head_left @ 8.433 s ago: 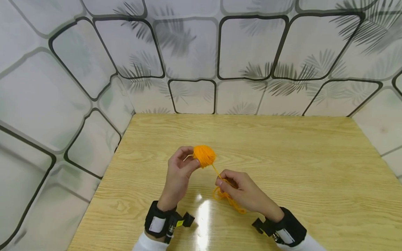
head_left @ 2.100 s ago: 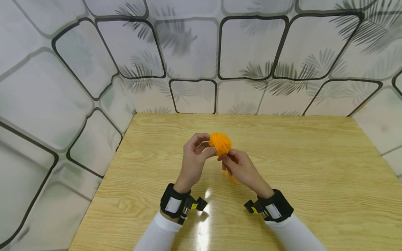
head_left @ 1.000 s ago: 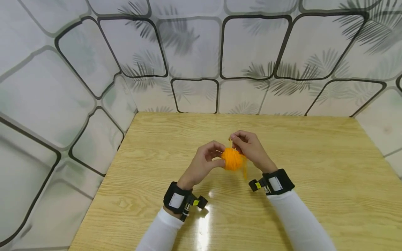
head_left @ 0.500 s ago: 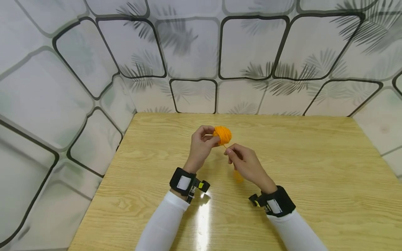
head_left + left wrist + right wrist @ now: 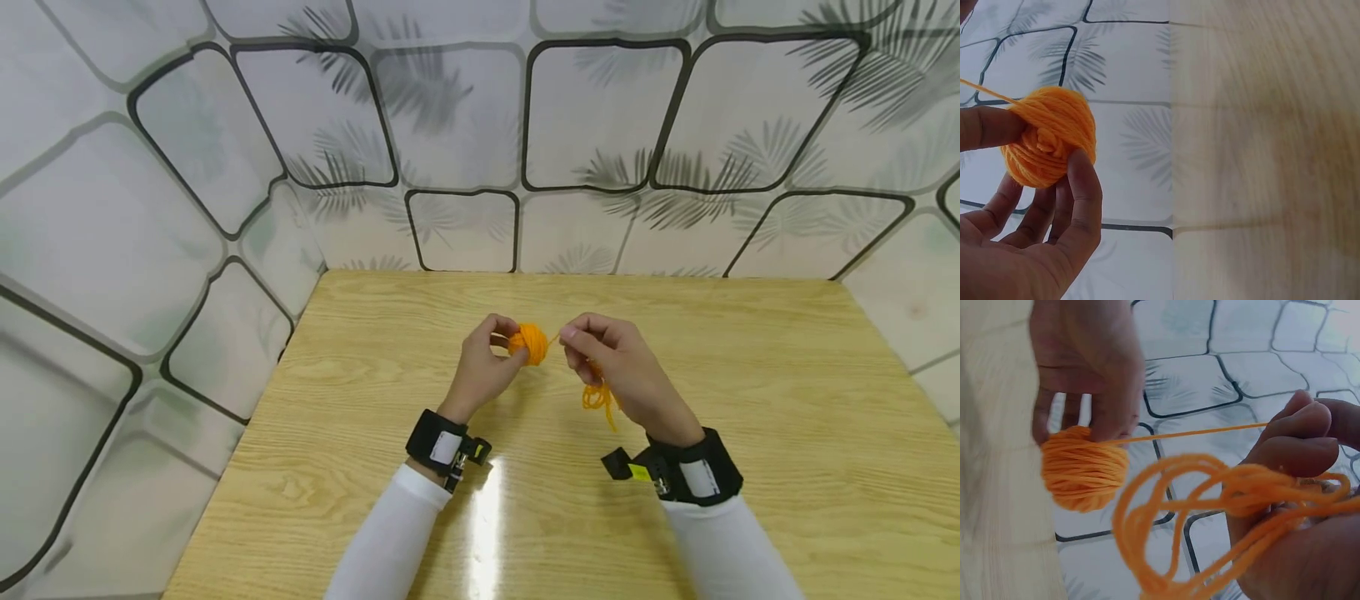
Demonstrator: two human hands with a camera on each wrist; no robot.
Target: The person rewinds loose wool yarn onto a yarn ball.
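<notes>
An orange ball of yarn (image 5: 529,344) is held above the table by my left hand (image 5: 483,367), thumb on one side and fingertips on the other. In the left wrist view the wound strands of the yarn ball (image 5: 1054,137) show between thumb and fingers. A taut strand (image 5: 1191,432) runs from the ball to my right hand (image 5: 618,367), which pinches it between thumb and forefinger. Loose loops of yarn (image 5: 597,397) hang from the right palm, partly covered by the curled fingers; the right wrist view shows these loops (image 5: 1179,519) close up.
Beneath both hands lies a light wood-grain table (image 5: 360,375), with a bright light reflection near its front. A pale curtain (image 5: 600,117) with dark outlines and leaf prints stands behind the table and along its left side. Both wrists wear black camera straps.
Over these frames the right hand has gone round the ball, above it and then below. Since the last frame it has moved up and right, drawing the strand sideways; the ball has dropped slightly.
</notes>
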